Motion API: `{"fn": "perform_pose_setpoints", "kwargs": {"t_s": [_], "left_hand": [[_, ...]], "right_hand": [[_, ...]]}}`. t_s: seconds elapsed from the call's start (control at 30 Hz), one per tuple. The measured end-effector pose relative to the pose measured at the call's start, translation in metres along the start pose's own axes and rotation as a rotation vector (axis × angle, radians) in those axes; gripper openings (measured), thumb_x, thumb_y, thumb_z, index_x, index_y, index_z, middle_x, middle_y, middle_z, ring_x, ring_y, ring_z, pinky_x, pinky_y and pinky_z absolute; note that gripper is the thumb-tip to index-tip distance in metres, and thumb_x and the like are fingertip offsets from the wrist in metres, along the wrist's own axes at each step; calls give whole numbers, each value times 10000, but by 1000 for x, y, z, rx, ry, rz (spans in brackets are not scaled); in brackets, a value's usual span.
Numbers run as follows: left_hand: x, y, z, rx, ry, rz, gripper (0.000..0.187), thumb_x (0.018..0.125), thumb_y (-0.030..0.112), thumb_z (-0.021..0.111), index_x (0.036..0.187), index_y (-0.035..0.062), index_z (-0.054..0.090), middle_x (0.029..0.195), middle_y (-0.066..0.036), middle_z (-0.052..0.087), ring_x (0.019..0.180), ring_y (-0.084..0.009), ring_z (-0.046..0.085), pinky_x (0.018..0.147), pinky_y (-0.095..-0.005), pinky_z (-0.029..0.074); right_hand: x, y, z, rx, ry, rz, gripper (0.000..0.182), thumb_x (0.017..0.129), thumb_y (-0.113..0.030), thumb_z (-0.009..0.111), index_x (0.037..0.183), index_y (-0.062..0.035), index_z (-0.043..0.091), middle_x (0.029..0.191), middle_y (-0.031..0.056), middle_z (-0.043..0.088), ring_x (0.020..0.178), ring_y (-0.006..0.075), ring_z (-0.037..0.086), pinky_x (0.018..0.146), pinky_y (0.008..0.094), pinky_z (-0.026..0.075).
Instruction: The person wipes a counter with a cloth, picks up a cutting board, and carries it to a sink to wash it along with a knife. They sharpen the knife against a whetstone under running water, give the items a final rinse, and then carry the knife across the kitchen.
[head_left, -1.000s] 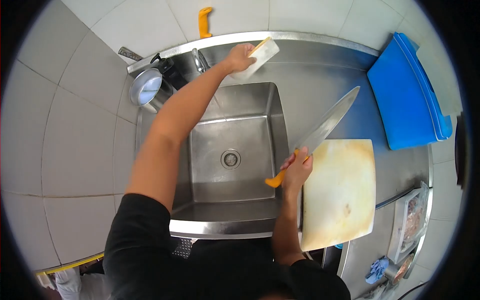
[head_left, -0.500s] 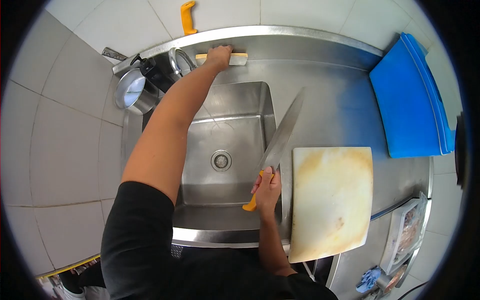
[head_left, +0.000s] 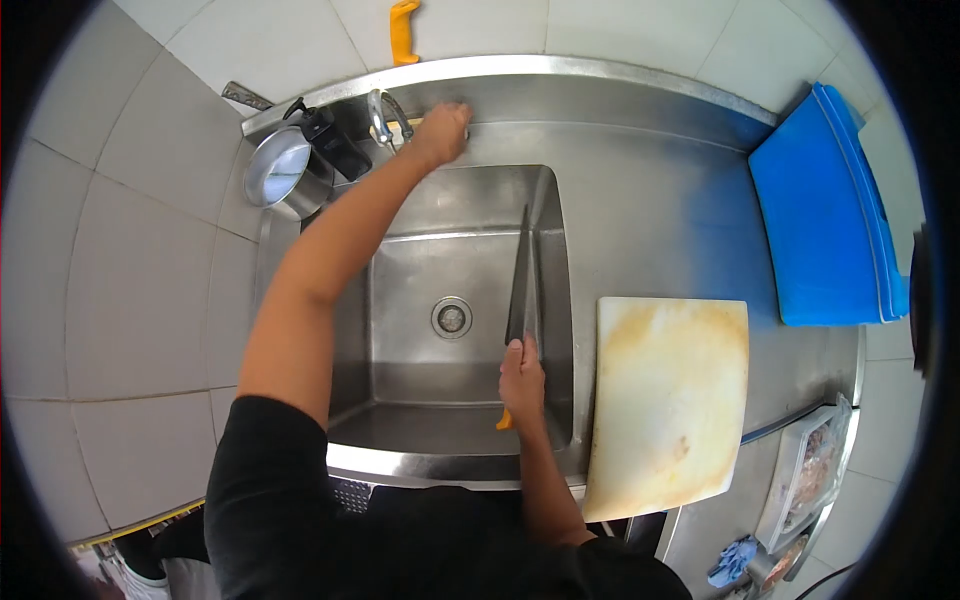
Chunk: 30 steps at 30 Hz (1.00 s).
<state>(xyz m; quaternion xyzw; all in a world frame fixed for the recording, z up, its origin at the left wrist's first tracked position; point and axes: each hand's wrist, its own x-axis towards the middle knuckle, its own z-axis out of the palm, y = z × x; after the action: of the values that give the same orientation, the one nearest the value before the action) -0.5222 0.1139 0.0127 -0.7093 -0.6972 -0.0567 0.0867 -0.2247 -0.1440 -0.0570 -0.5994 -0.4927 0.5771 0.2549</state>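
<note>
My left hand (head_left: 441,133) is closed around a yellow-and-white bar (head_left: 408,126) beside the steel faucet (head_left: 378,118); my fingers hide most of the bar. Low over the right part of the sink (head_left: 420,345), my right hand (head_left: 522,383) grips the yellow handle of a large knife (head_left: 521,285). Its blade points away from me towards the back of the sink and looks narrow from this angle. A stained white cutting board (head_left: 670,405) lies right of the sink.
A steel pot (head_left: 290,178) and a black container (head_left: 335,145) stand left of the faucet. The blue box (head_left: 825,210) is at back right. A tray of wrapped food (head_left: 808,470) and a blue cloth (head_left: 733,561) are at lower right. One yellow handle (head_left: 403,32) shows behind the ledge.
The knife has swung left from the counter side to over the sink, its blade now seen narrow. The bar under my left hand has shifted left, towards the faucet. The view has moved slightly.
</note>
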Motion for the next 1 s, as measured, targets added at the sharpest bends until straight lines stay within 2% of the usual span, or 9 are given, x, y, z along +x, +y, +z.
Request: {"fn": "perform_pose_setpoints", "kwargs": {"t_s": [0.07, 0.17, 0.23, 0.33, 0.57, 0.73, 0.8, 0.9, 1.0], "left_hand": [[-29, 9, -8, -220, 164, 125, 251, 822, 122, 563, 1050, 23, 590, 1099, -160, 623, 1021, -292, 595, 845, -423, 461], [-76, 13, -25, -372, -107, -163, 236, 841, 130, 562, 1020, -20, 588, 1001, -171, 655, 891, -241, 647, 759, -373, 504], [-101, -8, 13, -938, -366, -558, 261, 833, 197, 586, 975, -23, 582, 838, -169, 654, 704, -231, 654, 547, -321, 504], [-113, -10, 38, -1580, -322, -919, 247, 869, 238, 568, 963, 11, 600, 830, -150, 654, 676, -199, 639, 495, -265, 484], [-45, -30, 67, -2707, 100, -865, 368, 960, 203, 406, 1272, 44, 293, 1074, -179, 538, 922, -286, 594, 672, -314, 510], [-69, -13, 24, -2723, 121, -724, 416, 967, 180, 387, 1311, 48, 193, 1118, -194, 516, 929, -290, 595, 665, -309, 512], [-67, -17, 14, -2733, 174, -696, 438, 968, 174, 385, 1323, 48, 161, 1136, -196, 511, 935, -288, 596, 656, -307, 508], [-68, -25, 11, -2543, 9, -836, 333, 959, 162, 405, 1258, 33, 340, 1010, -165, 566, 864, -251, 604, 621, -302, 488], [-102, -25, 55, -1830, -63, -855, 209, 940, 218, 463, 1024, 44, 542, 847, -113, 581, 739, -207, 574, 583, -294, 460]], "right_hand": [[-1, 8, 9, -248, -30, -58, 480, 973, -301, 332, 1358, -15, 359, 870, 212, 640, 859, 364, 628, 766, 419, 476], [3, 15, 17, -425, -106, -115, 473, 951, -260, 363, 1361, -23, 370, 1013, 267, 619, 976, 417, 589, 836, 452, 454], [21, 35, 25, -514, -155, -115, 468, 940, -252, 381, 1350, -28, 391, 1016, 262, 618, 979, 409, 588, 839, 452, 455], [47, 39, 36, -654, -213, -124, 445, 923, -246, 412, 1321, -52, 445, 1030, 251, 615, 986, 396, 588, 845, 448, 457], [85, 10, 50, -758, -185, -213, 365, 899, -266, 486, 1242, -166, 559, 1051, 202, 615, 1016, 370, 567, 868, 424, 446], [144, -36, 76, -1006, -373, -331, 345, 891, -307, 515, 1217, -214, 579, 1121, 164, 601, 1038, 347, 565, 874, 422, 456], [154, -71, 81, -1079, -449, -521, 352, 903, -352, 470, 1119, -117, 619, 1091, 157, 625, 1028, 344, 583, 897, 434, 450], [196, -98, 104, -1254, -478, -594, 362, 873, -360, 507, 1049, -75, 645, 1077, 168, 632, 1023, 345, 590, 878, 433, 464], [199, -147, 122, -1297, -465, -572, 305, 834, -335, 570, 1055, -150, 671, 1084, 153, 630, 1017, 349, 588, 874, 415, 469]]}}
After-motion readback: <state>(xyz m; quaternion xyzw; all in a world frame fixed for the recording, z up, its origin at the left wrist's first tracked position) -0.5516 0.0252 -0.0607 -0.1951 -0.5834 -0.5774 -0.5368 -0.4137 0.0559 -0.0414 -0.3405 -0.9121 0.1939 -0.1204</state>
